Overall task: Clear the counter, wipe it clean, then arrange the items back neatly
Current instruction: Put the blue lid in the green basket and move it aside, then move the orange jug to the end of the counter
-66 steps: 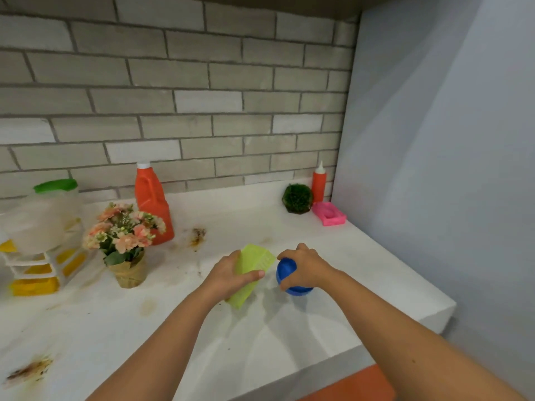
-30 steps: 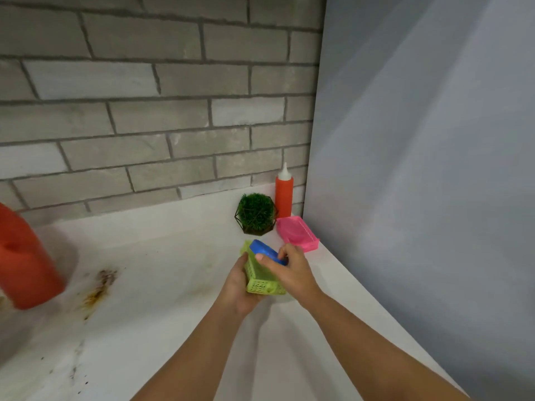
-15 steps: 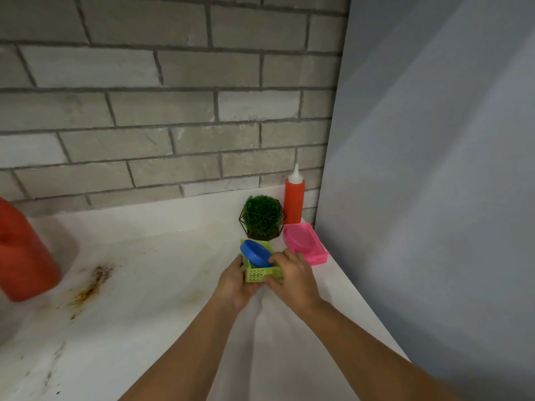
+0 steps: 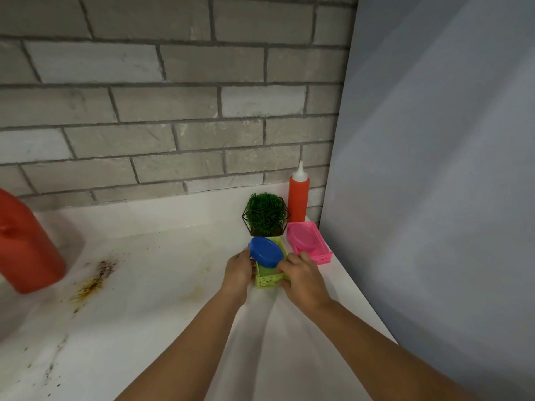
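Note:
A small lime-green perforated basket rests on the white counter near the back right corner. A blue oval dish lies tilted in it. My left hand grips the basket's left side, fingers touching the blue dish. My right hand holds the basket's right front corner. Just right of it stands a pink basket with a pink oval dish inside.
A small green plant in a wire pot and a red squeeze bottle stand behind the baskets by the brick wall. A large red jug is at the left edge. Brown stains mark the counter. A grey wall closes the right side.
Both hands carried the green basket and blue dish from mid-counter toward the back right corner. The blue dish went into the basket, which now sits on the counter beside the pink one.

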Motion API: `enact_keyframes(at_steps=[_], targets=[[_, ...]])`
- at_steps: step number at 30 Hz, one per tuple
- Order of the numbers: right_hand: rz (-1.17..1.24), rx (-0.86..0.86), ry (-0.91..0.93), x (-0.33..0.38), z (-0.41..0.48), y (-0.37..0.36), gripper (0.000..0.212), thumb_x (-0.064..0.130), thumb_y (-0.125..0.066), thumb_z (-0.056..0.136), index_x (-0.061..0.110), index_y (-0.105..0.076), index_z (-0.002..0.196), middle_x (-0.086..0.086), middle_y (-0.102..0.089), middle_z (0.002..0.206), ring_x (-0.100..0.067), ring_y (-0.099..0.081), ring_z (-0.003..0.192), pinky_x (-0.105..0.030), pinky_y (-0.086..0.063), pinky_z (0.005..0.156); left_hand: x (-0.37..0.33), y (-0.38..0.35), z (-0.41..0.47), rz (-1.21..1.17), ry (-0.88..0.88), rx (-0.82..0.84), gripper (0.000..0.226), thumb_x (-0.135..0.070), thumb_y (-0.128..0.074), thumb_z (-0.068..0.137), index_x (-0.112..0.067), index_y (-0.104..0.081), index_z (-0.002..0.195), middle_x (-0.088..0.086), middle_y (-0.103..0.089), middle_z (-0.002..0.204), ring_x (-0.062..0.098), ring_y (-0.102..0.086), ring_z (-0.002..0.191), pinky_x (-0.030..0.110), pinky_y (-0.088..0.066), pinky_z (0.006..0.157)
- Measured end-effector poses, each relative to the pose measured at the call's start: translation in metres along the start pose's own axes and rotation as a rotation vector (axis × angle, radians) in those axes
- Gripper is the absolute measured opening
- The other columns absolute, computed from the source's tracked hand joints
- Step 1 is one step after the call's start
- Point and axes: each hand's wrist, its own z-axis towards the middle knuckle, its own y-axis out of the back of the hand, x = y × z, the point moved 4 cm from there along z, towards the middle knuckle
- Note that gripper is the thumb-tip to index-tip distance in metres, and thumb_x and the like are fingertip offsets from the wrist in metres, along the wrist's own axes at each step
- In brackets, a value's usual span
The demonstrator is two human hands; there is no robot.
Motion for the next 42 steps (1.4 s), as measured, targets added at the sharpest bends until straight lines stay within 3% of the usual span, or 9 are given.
enact_keyframes(at_steps=[2, 5, 13, 18, 23, 29, 34, 37, 42], targets=[[-0.023, -0.011, 0.002, -0.001, 0.000, 0.002, 0.039, 0.006, -0.089, 0.037, 0.020, -0.066, 0.065, 0.003, -0.064, 0.068, -0.019, -0.057, 0.062, -0.027, -0.048, 0.050, -0.001, -0.003, -0.004, -0.016, 0.028, 0.014, 0.036, -0.026, -0.028, 0.101, -0.008, -0.050, 0.122, 0.015, -0.061, 0.106, 0.026, -0.060, 0.091, 0.032, -0.049, 0.072], [-0.040, 0.000, -0.009, -0.003, 0.001, 0.003, 0.038, 0.005, -0.088, 0.036, 0.020, -0.066, 0.063, 0.004, -0.064, 0.067, -0.019, -0.058, 0.063, -0.027, -0.050, 0.050, 0.001, -0.006, -0.007, -0.052, 0.053, 0.038, 0.041, -0.027, -0.027, 0.102, -0.005, -0.042, 0.133, 0.015, -0.061, 0.105, 0.026, -0.060, 0.093, 0.034, -0.047, 0.080], [-0.006, 0.026, -0.032, -0.007, 0.000, -0.001, 0.031, -0.005, -0.077, 0.051, 0.012, -0.069, 0.076, -0.005, -0.066, 0.078, -0.027, -0.058, 0.072, -0.036, -0.051, 0.058, 0.003, 0.004, -0.009, -0.050, 0.015, -0.028, 0.039, -0.031, -0.033, 0.100, -0.011, -0.041, 0.133, 0.011, -0.053, 0.112, 0.024, -0.053, 0.100, 0.035, -0.044, 0.090], [0.010, -0.004, 0.004, 0.016, 0.009, 0.004, 0.027, 0.001, -0.077, 0.053, 0.014, -0.069, 0.076, -0.004, -0.065, 0.077, -0.028, -0.060, 0.071, -0.036, -0.049, 0.054, -0.009, 0.025, -0.019, -0.085, -0.061, -0.082, 0.024, -0.026, -0.036, 0.099, -0.014, -0.047, 0.117, 0.009, -0.054, 0.101, 0.020, -0.052, 0.083, 0.028, -0.044, 0.069], [0.080, 0.051, 0.017, 0.050, 0.021, 0.005, 0.025, 0.009, -0.064, 0.078, 0.010, -0.069, 0.103, -0.010, -0.064, 0.103, -0.032, -0.053, 0.102, -0.041, -0.046, 0.082, -0.022, 0.064, -0.030, -0.071, -0.143, -0.166, 0.021, -0.026, -0.036, 0.098, -0.015, -0.047, 0.112, 0.007, -0.054, 0.098, 0.019, -0.053, 0.083, 0.027, -0.043, 0.067], [0.185, 0.173, 0.070, 0.105, 0.034, -0.012, 0.027, 0.021, -0.053, 0.089, 0.016, -0.061, 0.115, -0.003, -0.057, 0.113, -0.023, -0.047, 0.109, -0.033, -0.042, 0.088, -0.054, 0.147, -0.045, -0.028, -0.294, -0.367, 0.020, -0.025, -0.037, 0.098, -0.013, -0.049, 0.109, 0.005, -0.054, 0.097, 0.021, -0.052, 0.085, 0.029, -0.041, 0.068], [0.444, 0.241, -0.046, 0.157, 0.050, -0.024, 0.023, 0.026, -0.058, 0.089, 0.018, -0.060, 0.110, 0.004, -0.048, 0.100, -0.013, -0.050, 0.082, -0.027, -0.047, 0.078, -0.089, 0.214, -0.052, -0.009, -0.392, -0.557, 0.016, -0.019, -0.040, 0.095, -0.012, -0.052, 0.105, 0.002, -0.053, 0.089, 0.021, -0.050, 0.083, 0.036, -0.044, 0.075], [0.476, 0.252, -0.040, 0.185, 0.058, -0.027, 0.025, 0.029, -0.058, 0.089, 0.020, -0.058, 0.112, 0.007, -0.047, 0.097, -0.010, -0.049, 0.082, -0.024, -0.044, 0.076, -0.114, 0.250, -0.056, 0.058, -0.438, -0.684, 0.026, -0.016, -0.043, 0.094, -0.007, -0.053, 0.116, 0.007, -0.054, 0.106, 0.024, -0.052, 0.098, 0.032, -0.042, 0.084], [0.518, 0.250, -0.056, 0.216, 0.071, -0.030, 0.026, 0.031, -0.056, 0.090, 0.022, -0.056, 0.114, 0.007, -0.048, 0.097, -0.012, -0.050, 0.082, -0.025, -0.044, 0.075, -0.141, 0.300, -0.055, 0.222, -0.455, -0.948, 0.041, -0.014, -0.048, 0.090, 0.001, -0.044, 0.128, 0.023, -0.037, 0.133, 0.041, -0.042, 0.117, 0.042, -0.034, 0.104]])
